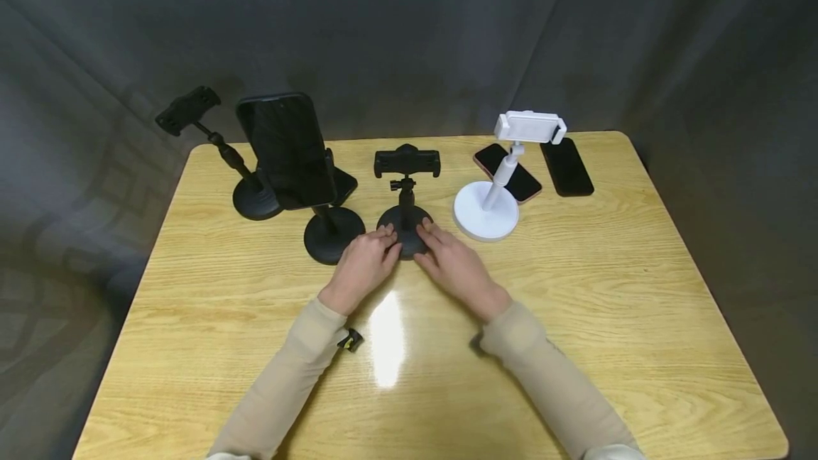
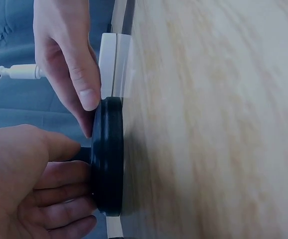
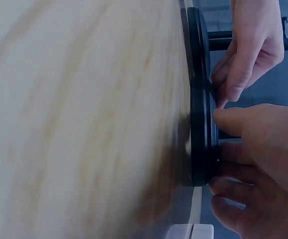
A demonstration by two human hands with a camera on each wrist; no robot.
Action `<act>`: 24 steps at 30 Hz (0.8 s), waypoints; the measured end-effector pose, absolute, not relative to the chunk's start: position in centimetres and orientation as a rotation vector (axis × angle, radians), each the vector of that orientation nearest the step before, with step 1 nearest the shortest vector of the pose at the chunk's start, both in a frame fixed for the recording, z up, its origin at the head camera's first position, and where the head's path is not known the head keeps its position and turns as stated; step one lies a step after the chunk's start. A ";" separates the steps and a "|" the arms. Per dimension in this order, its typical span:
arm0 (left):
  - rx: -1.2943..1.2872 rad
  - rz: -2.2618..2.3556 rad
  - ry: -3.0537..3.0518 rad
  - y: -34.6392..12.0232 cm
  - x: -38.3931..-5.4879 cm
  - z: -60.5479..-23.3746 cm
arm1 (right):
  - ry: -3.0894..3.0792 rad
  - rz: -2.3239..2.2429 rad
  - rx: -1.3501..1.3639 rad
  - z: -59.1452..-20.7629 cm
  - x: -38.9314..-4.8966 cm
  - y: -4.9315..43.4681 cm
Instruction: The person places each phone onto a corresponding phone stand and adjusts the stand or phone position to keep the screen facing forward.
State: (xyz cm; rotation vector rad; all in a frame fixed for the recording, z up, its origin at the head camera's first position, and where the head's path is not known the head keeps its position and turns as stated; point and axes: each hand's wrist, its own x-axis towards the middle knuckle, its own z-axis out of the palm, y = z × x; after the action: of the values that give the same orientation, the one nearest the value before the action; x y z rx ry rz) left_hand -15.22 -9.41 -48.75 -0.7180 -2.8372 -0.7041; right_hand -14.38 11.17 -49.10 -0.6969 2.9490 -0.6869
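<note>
A small black phone stand (image 1: 407, 162) stands upright mid-table, its clamp holding nothing. My left hand (image 1: 364, 265) rests its fingers and thumb on the left of the round base (image 2: 108, 159). Opposite, my right hand (image 1: 461, 270) touches the base's right side, fingers loosely extended and thumb near the front edge. The right wrist view has the right hand (image 3: 266, 164) close against the base rim, with the left hand's fingers on the same base. Just left is a taller black stand, its base (image 1: 334, 236) bearing an upright phone (image 1: 287, 151).
At the far left another black stand (image 1: 230, 155) leans. A phone (image 1: 345, 185) lies behind the stand with the upright phone. Right of my hands is a white stand (image 1: 505, 176), with a pink-edged phone (image 1: 520, 183) behind it and a black phone (image 1: 567, 167) further right. Dark curtains (image 1: 409, 41) hang behind.
</note>
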 end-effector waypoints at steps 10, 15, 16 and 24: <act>-0.720 -0.709 -2.827 -9.5 -15.1 -48.7 | 2.975 -0.672 -0.719 -49.2 -14.1 11.0; -0.712 -0.694 -2.821 -9.6 -15.0 -48.8 | 2.983 -0.660 -0.731 -49.3 -14.1 10.9; -0.709 -0.696 -2.819 -9.6 -15.0 -48.8 | 2.983 -0.664 -0.731 -49.2 -14.1 10.9; -0.689 -0.723 -2.811 -9.4 -15.1 -48.7 | 3.006 -0.642 -0.736 -49.1 -14.0 10.9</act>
State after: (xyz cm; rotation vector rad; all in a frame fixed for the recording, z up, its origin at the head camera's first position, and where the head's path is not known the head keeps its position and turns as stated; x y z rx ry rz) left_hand -15.12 -9.43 -48.71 -0.6890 -2.8113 -0.7230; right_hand -13.98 10.89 -49.09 -0.7364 3.0056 -0.6419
